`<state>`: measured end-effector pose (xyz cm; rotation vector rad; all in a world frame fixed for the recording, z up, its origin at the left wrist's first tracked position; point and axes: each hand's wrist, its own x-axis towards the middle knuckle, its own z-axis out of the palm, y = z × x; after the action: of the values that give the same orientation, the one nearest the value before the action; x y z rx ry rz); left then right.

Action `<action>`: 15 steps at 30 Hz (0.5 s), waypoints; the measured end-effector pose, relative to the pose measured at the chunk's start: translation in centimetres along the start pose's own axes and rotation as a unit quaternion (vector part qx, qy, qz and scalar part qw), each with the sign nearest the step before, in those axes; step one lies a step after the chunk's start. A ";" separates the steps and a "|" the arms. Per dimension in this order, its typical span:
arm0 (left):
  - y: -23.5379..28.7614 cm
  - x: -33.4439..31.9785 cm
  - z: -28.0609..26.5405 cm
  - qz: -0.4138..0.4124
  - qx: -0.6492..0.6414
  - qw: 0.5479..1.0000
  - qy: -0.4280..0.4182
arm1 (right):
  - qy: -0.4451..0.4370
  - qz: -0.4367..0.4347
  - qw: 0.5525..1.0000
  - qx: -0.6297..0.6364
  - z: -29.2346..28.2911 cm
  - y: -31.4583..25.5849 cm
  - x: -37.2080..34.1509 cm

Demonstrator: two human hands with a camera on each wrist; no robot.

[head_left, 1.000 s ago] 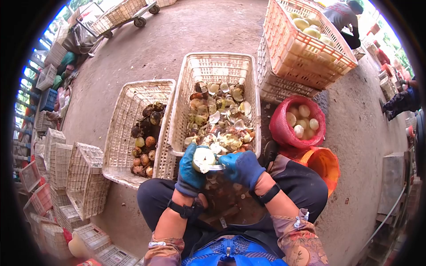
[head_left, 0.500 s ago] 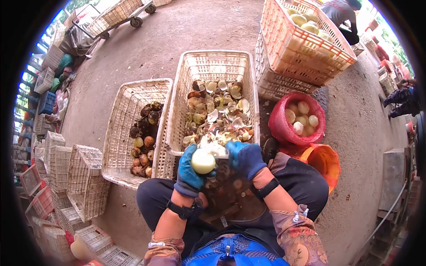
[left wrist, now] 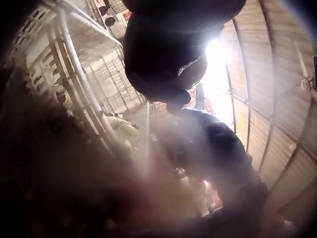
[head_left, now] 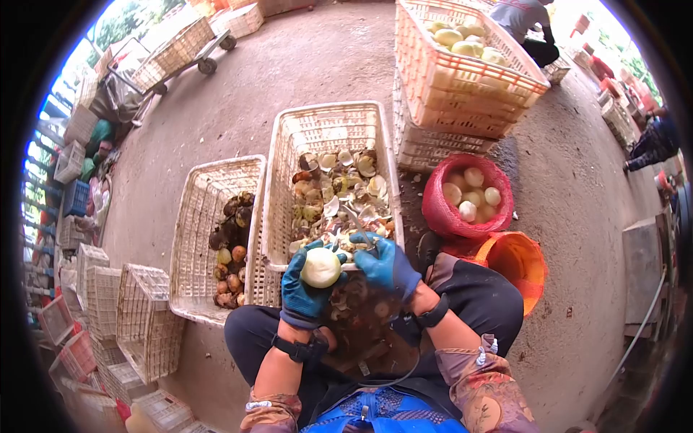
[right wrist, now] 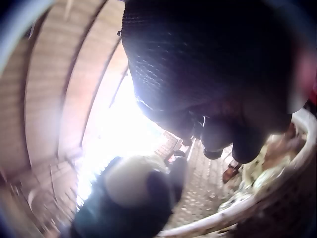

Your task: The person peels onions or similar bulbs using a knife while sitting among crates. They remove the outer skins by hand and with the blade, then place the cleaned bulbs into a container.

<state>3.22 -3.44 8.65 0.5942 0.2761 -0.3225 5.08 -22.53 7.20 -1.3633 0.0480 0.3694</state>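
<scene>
In the head view my left hand, in a blue work glove, grips a peeled onion, pale and smooth, with its fingers curled round it. My right hand, gloved the same way, holds a small knife whose blade points up and forward, apart from the onion. Both hands are above the near rim of a crate of peelings. The right wrist view shows the onion below the dark right glove. Glare and blur cover much of the left wrist view.
Left stands a crate with dark and brown onions. A red bucket of peeled onions and an orange bucket are at the right. Behind them are stacked crates. A hand cart and a crouching person are farther off.
The knife was at the onion a second ago; it has since come away, its blade now pointing up. The left hand has turned the onion. The head view has shifted slightly.
</scene>
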 end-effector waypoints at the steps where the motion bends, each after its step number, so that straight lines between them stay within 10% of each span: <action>1: -0.2 0.0 0.3 -0.001 0.017 1.000 0.004 | -0.012 -0.033 0.999 0.015 0.7 -0.9 -0.7; 4: -0.8 0.1 1.0 -0.012 0.072 0.997 -0.017 | -0.065 -0.096 0.993 -0.013 0.8 -2.3 -2.2; 7: -1.6 0.6 0.9 -0.013 0.116 0.993 0.013 | -0.015 -0.145 0.932 -0.331 -0.4 -2.8 -2.3; 15: -1.5 -0.6 3.1 -0.071 0.134 0.979 -0.137 | 0.181 -0.122 0.957 -0.193 -2.6 -1.3 -0.2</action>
<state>2.56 -6.34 10.61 0.7879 0.0069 -0.5806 5.74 -25.24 7.92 -1.7891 0.1144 -0.0910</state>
